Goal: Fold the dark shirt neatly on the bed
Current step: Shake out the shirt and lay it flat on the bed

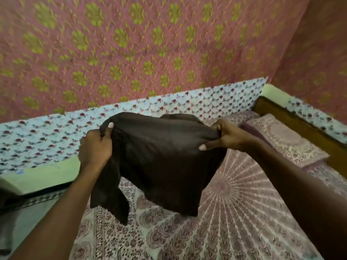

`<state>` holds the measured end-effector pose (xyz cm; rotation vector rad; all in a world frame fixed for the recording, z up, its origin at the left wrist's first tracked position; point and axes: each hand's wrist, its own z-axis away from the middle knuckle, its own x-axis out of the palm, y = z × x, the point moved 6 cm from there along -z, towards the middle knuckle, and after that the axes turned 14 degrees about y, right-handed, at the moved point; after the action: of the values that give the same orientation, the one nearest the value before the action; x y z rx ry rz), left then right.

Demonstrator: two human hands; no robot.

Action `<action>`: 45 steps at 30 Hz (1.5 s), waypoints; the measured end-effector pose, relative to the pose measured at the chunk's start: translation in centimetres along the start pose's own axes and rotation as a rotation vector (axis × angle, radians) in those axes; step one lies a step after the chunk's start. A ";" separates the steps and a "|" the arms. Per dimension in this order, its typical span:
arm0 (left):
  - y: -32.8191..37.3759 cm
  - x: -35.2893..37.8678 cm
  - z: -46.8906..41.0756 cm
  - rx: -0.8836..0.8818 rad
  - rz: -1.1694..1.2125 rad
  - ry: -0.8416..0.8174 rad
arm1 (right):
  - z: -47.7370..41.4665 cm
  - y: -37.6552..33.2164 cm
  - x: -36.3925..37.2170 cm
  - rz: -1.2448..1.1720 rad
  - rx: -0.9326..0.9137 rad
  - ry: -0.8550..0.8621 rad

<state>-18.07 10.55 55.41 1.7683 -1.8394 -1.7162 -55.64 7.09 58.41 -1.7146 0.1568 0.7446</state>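
The dark shirt (161, 162) hangs in the air above the bed (234, 212), stretched between both hands. My left hand (95, 147) grips its upper left corner, thumb over the fabric. At the upper right corner, my right hand (223, 136) pinches a bunched fold. A sleeve or loose end dangles from the left side down toward the sheet. The body of the shirt droops in the middle, and its lower hem hangs just above the patterned bedsheet. The shirt's far side is hidden.
A pillow (285, 141) in matching print lies at the right, against the wooden headboard (300, 124). A floral-tiled band (47, 139) and a pink-and-green patterned wall (131, 53) bound the far side. A green ledge (43, 175) runs at the left.
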 end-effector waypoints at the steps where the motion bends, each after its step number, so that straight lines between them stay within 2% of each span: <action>1: 0.9 -0.1 0.6 -0.023 0.006 0.025 | 0.5 0.2 -0.9 0.014 -0.003 -0.036; 4: 4.1 -0.4 2.7 -0.057 0.016 0.093 | 2.3 2.3 -4.0 0.202 -0.004 -0.217; 6: 6.0 -0.6 3.7 -0.038 -0.020 0.107 | 2.2 4.0 -6.0 0.411 -0.071 -0.232; 7: 7.0 -0.7 4.3 -0.026 -0.043 0.107 | 1.8 4.7 -7.4 0.513 -0.125 -0.163; 9: 8.8 -0.9 5.1 0.003 -0.090 0.119 | 0.8 6.0 -11.2 0.653 -0.162 0.115; 11: 10.0 -0.9 5.4 0.019 -0.125 0.116 | 0.2 6.8 -14.3 0.603 -0.162 0.362; 12: 10.3 -0.9 5.4 0.027 -0.138 0.116 | -0.1 7.1 -15.3 0.531 -0.169 0.407; 14: 10.9 -0.8 5.2 0.061 -0.127 0.112 | -0.1 7.5 -16.1 0.335 -0.125 0.379; 16: 11.7 -0.7 4.6 0.162 -0.072 0.091 | 0.2 7.9 -17.0 0.202 -0.063 0.396; 17: 12.2 -0.4 4.3 0.228 -0.032 0.058 | 0.4 7.9 -17.8 0.229 -0.074 0.457; 19: 12.7 0.4 3.6 0.316 0.020 -0.024 | 0.5 7.8 -19.7 0.465 -0.151 0.564; 22: 12.9 1.6 2.5 0.360 0.036 -0.109 | 0.2 8.7 -21.2 0.830 -0.178 0.456; 24: 13.5 2.0 3.0 0.365 0.113 -0.157 | -0.1 10.0 -22.1 0.888 -0.149 0.346; 28: 15.3 2.5 5.7 0.228 0.277 -0.301 | 0.1 12.7 -24.8 0.829 -0.104 0.335; 30: 16.1 2.8 7.2 0.133 0.339 -0.315 | 0.2 14.1 -26.1 0.761 -0.061 0.371; 34: 17.8 2.3 9.4 0.078 0.431 -0.132 | 0.6 16.0 -28.0 0.568 0.024 0.380; 36: 18.2 2.3 10.4 0.131 0.361 -0.026 | 1.4 16.1 -28.5 0.513 -0.017 0.402; 38: 18.1 3.1 12.5 0.164 0.259 -0.003 | 3.1 16.7 -28.7 0.499 -0.061 0.412; 45: 14.2 7.3 27.4 0.146 0.164 -0.331 | 13.2 22.5 -26.7 0.413 -0.164 0.258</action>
<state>-48.44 18.47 50.72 1.3923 -2.2205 -1.9475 -92.55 5.19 53.21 -1.9586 0.6590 0.8492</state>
